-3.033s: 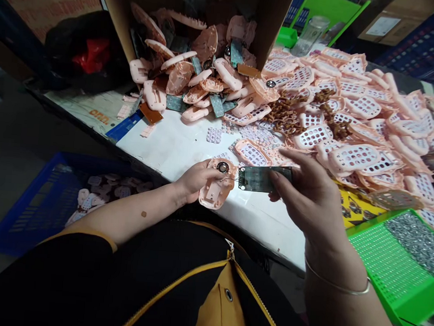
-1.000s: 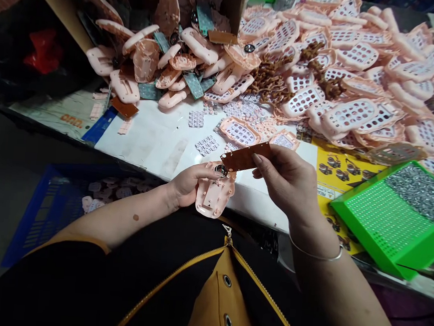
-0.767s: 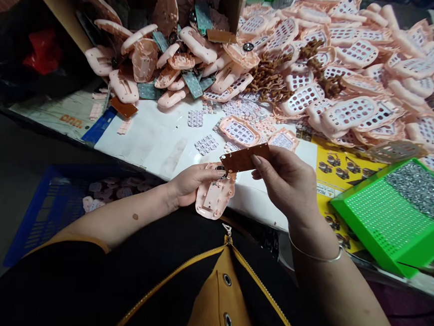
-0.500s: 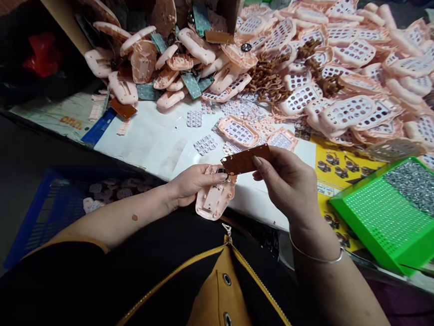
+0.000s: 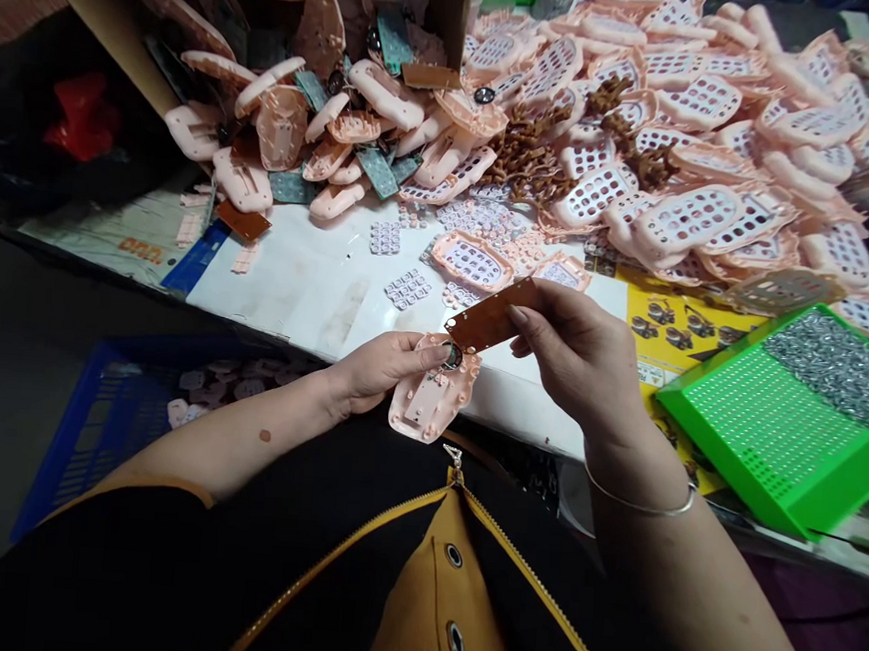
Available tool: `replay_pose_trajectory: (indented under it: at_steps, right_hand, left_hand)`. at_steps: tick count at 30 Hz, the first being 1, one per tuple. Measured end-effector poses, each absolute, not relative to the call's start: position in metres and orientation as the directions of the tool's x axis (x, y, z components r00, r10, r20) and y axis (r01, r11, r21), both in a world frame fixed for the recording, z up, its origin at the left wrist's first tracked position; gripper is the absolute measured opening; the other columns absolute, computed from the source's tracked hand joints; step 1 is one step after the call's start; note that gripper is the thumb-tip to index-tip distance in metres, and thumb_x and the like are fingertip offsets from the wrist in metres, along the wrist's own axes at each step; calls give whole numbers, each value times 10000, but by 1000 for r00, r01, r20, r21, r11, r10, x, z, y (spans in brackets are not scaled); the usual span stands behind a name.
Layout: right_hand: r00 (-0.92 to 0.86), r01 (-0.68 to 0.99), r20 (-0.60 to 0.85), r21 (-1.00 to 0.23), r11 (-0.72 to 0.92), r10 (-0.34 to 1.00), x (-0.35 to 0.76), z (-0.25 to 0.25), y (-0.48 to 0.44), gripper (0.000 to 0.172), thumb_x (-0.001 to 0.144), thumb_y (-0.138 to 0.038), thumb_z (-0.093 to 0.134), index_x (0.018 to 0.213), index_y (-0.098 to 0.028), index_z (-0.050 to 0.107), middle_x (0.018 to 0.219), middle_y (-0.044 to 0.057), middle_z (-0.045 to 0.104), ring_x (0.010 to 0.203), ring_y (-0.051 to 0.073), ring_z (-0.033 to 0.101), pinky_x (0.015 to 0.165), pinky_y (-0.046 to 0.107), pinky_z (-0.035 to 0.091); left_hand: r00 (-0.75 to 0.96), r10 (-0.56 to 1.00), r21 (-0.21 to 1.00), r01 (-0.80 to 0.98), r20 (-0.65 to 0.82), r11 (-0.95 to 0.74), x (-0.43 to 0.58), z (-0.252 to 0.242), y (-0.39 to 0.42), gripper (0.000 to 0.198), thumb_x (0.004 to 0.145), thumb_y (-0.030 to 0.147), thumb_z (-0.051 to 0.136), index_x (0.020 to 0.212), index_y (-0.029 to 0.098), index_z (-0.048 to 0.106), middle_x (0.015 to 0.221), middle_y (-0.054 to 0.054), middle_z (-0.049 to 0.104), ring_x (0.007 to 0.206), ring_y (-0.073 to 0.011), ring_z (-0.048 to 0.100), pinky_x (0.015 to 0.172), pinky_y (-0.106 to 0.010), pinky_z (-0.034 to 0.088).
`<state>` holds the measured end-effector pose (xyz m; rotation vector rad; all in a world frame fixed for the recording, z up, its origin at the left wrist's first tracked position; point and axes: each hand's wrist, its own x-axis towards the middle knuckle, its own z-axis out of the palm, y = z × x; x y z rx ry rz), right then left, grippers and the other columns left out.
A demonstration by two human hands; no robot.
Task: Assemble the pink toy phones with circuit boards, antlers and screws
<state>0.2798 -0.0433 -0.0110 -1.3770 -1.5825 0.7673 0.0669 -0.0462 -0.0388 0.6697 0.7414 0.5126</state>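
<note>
My left hand [image 5: 375, 366] grips a pink plastic shell [image 5: 433, 396] by its upper edge, hollow side up, with a small round speaker [image 5: 452, 355] at its top end. My right hand [image 5: 579, 352] pinches a small circuit board [image 5: 489, 317] by its right end, brown side up, tilted just above the shell's top. Both hands hover over the near edge of the white table [image 5: 309, 286].
A tipped cardboard box [image 5: 97, 23] spills pink shells and green boards at the back left. Pink keypad covers [image 5: 684, 210] heap at the back right, with brown parts [image 5: 527, 157] between. A green tray [image 5: 788, 419] of screws lies right; a blue crate [image 5: 108, 410] stands below left.
Three seconds ago the board showed its green face; it is flipped brown side up. Since half a second ago its left end has dipped slightly toward the shell's speaker.
</note>
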Motion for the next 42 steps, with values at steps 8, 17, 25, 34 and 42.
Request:
replay_pose_trajectory:
  at_steps: [8, 17, 25, 34, 42]
  right_hand:
    - [-25, 487, 297, -830, 272, 954, 278, -14, -48, 311, 894, -471, 628, 1105, -245, 666, 807, 30, 725, 582, 154, 639, 558, 313, 531]
    - [-41, 562, 422, -740, 370, 906, 267, -7, -61, 180, 932, -348, 593, 1081, -273, 662, 942, 63, 765, 806, 206, 725, 699, 349, 590]
    - [-88, 628, 499, -644, 437, 862, 263, -8, -66, 113, 927, -256, 586, 1005, -259, 667, 905, 51, 766, 753, 175, 712, 707, 321, 586]
    - [-93, 606, 497, -659, 445, 863, 264, -12, -68, 138, 914, -240, 598, 1032, -260, 669, 930, 48, 770, 776, 182, 725, 719, 329, 596]
    - [-144, 633, 579, -570, 524, 803, 263, -14, -69, 138, 901, -177, 613, 1012, -242, 661, 893, 30, 764, 731, 154, 719, 674, 271, 588]
  left_hand:
    - [495, 720, 782, -120, -487, 611, 69, -42, -47, 387, 671, 436, 838, 828, 120, 681, 751, -74, 723, 635, -169, 675, 603, -262, 490]
    - [350, 825, 848, -135, -444, 513, 71, -39, -45, 410, 664, 495, 825, 779, 146, 644, 665, -11, 674, 551, -123, 607, 552, -240, 457]
    - [367, 831, 827, -224, -419, 516, 71, -44, -44, 429, 683, 511, 817, 835, 141, 660, 772, -24, 697, 662, -122, 630, 661, -250, 472]
    - [459, 769, 742, -292, -445, 603, 66, -35, -43, 365, 575, 196, 866, 879, 121, 677, 786, -26, 699, 704, -145, 651, 717, -277, 502]
    - [487, 770, 799, -212, -413, 562, 66, -40, -43, 348, 654, 284, 848, 919, 118, 697, 797, -39, 693, 686, -135, 634, 691, -259, 480]
